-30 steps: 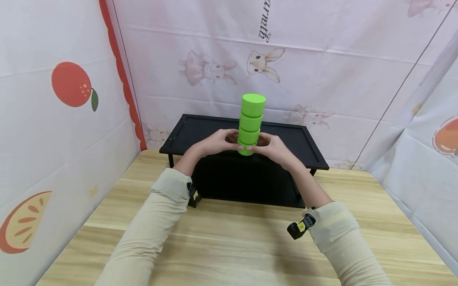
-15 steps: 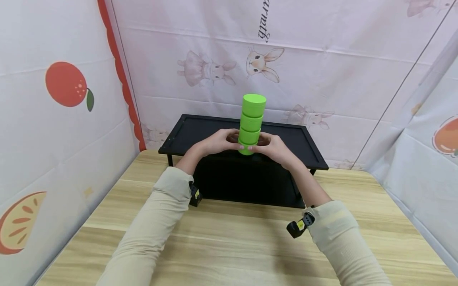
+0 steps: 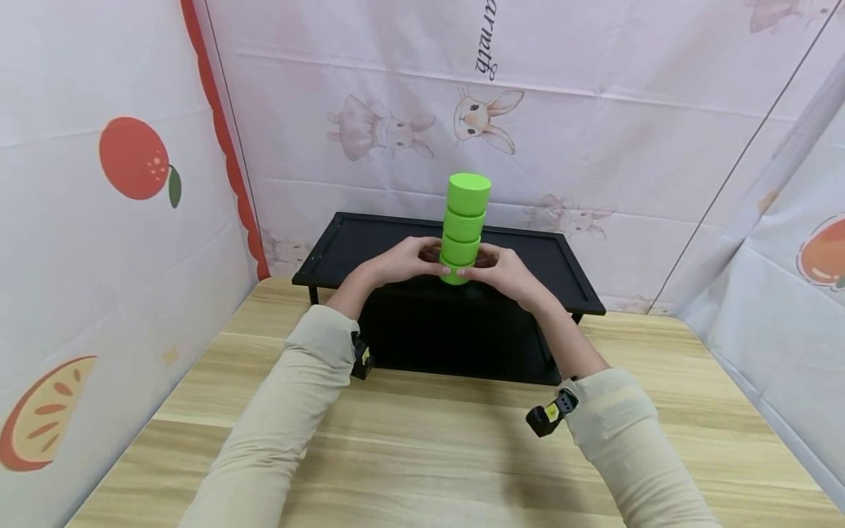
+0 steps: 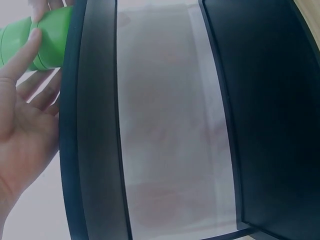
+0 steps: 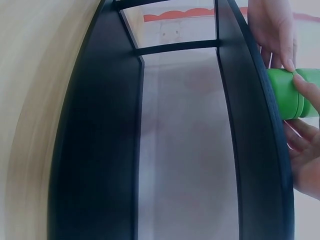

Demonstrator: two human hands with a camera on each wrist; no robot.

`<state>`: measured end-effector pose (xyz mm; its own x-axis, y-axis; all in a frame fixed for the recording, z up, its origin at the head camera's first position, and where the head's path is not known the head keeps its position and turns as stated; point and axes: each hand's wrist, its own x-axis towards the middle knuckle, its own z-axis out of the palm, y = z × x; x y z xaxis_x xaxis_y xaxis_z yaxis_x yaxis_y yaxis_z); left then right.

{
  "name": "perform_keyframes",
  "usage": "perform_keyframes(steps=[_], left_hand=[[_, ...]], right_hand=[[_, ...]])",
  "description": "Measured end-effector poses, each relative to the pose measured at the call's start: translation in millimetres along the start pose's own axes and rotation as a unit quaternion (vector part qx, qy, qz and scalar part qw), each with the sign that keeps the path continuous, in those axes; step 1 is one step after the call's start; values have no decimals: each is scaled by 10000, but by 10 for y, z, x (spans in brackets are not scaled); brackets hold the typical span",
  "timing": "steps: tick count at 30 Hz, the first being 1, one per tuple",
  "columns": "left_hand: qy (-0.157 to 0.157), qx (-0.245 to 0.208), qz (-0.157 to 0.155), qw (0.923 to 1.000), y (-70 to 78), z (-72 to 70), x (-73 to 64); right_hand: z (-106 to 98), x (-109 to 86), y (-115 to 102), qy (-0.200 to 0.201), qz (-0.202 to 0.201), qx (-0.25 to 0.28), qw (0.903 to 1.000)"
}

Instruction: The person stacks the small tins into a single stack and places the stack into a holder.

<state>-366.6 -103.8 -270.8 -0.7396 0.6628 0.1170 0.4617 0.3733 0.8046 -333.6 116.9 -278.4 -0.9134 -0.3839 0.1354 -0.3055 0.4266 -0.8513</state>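
A tall stack of several bright green cylindrical blocks (image 3: 464,227) stands nearly upright at the front of a black two-tier shelf (image 3: 528,268). My left hand (image 3: 403,260) holds the bottom of the stack from the left, and my right hand (image 3: 507,277) holds it from the right. Both thumbs meet near the front of the lowest blocks, with the other fingers curving behind. In the left wrist view, the green blocks (image 4: 54,37) sit against the shelf's upper edge, between thumb and fingers. The right wrist view shows both hands around the lower green block (image 5: 285,92).
Under the shelf top lies a dark lower tier (image 3: 449,337), close to the wooden table (image 3: 422,447). A pale cloth backdrop (image 3: 561,66) with rabbit prints rises behind, and fruit-printed cloth (image 3: 59,242) hangs at the left. Each wrist carries a small black camera (image 3: 551,414).
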Motion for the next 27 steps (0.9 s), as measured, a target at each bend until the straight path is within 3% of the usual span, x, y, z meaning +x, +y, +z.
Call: perform_keyframes(steps=[27], left_hand=[[13, 154, -67, 9999, -8, -28, 28]], right_hand=[[13, 80, -22, -44, 113, -36, 9999]])
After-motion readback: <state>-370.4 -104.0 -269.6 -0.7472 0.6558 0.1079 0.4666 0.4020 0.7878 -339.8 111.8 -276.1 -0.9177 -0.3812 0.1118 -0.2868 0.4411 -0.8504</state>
